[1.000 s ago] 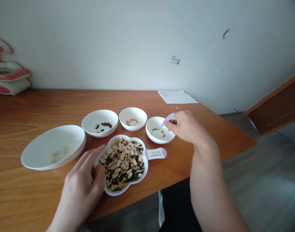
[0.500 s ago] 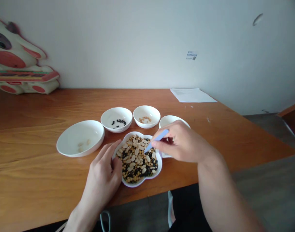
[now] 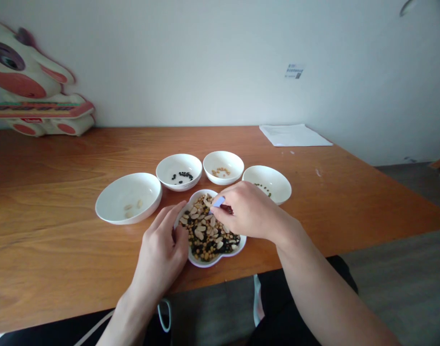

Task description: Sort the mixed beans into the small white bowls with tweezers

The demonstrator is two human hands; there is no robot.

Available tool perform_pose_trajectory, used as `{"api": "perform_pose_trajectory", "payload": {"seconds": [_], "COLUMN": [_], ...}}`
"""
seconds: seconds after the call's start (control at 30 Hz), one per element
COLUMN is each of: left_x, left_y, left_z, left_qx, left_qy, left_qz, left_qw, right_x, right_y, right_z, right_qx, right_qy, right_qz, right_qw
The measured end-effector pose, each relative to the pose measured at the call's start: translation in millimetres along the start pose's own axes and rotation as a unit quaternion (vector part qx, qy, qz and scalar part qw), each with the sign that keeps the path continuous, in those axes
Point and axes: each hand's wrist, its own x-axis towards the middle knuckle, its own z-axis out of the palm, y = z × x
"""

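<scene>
A white flower-shaped dish (image 3: 205, 263) holds a mix of peanuts, yellow beans and black and green beans. My left hand (image 3: 164, 242) grips its left rim, fingers at the upper edge and thumb lower down. Over the dish's upper right, my right hand (image 3: 247, 211) is closed around a light-blue, thin plastic utensil (image 3: 218, 202). The utensil's lower end is down among the beans and mostly hidden, so its exact kind does not show.
Behind the dish stand a bowl with a few peanuts (image 3: 108, 206), a bowl of black beans (image 3: 165, 170), a bowl of yellow beans (image 3: 213, 161) and a bowl of green beans (image 3: 283, 187). Paper sheets (image 3: 295, 135) and a cartoon animal toy (image 3: 36, 86) are farther back.
My right hand has moved toward the dish's upper part, with the utensil now more upright and lower. The green bean bowl has come into fuller view. My left hand stays on the rim.
</scene>
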Motion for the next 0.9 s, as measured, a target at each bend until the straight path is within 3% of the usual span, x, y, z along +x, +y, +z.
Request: {"api": "perform_pose_trajectory", "payload": {"seconds": [0.13, 0.27, 0.37, 0.53, 0.7, 0.9], "left_x": [0, 0, 1, 1, 1, 0], "left_y": [0, 1, 1, 2, 2, 2], "left_z": [-0.2, 0.0, 0.0, -0.2, 0.4, -0.1], "left_qx": [-0.001, -0.005, -0.009, -0.009, -0.021, -0.026], "left_qy": [0.0, -0.004, -0.006, -0.002, -0.009, -0.008], "left_qz": [-0.002, -0.003, -0.005, -0.007, -0.009, -0.006], "left_qw": [1.0, 1.0, 1.0, 1.0, 1.0, 1.0], "right_x": [-4, -4, -2, -6, -8, -4], "right_y": [-4, -12, -11, 1, 1, -6], "right_z": [-5, -2, -1, -10, -12, 0], "right_qx": [0.042, 0.121, 0.111, 0.079, 0.119, 0.134], "right_qy": [0.01, -0.034, -0.058, -0.02, 0.012, -0.008], "right_qz": [-0.017, -0.086, -0.087, -0.056, -0.105, -0.147], "right_qw": [0.999, 0.988, 0.988, 0.995, 0.987, 0.98]}}
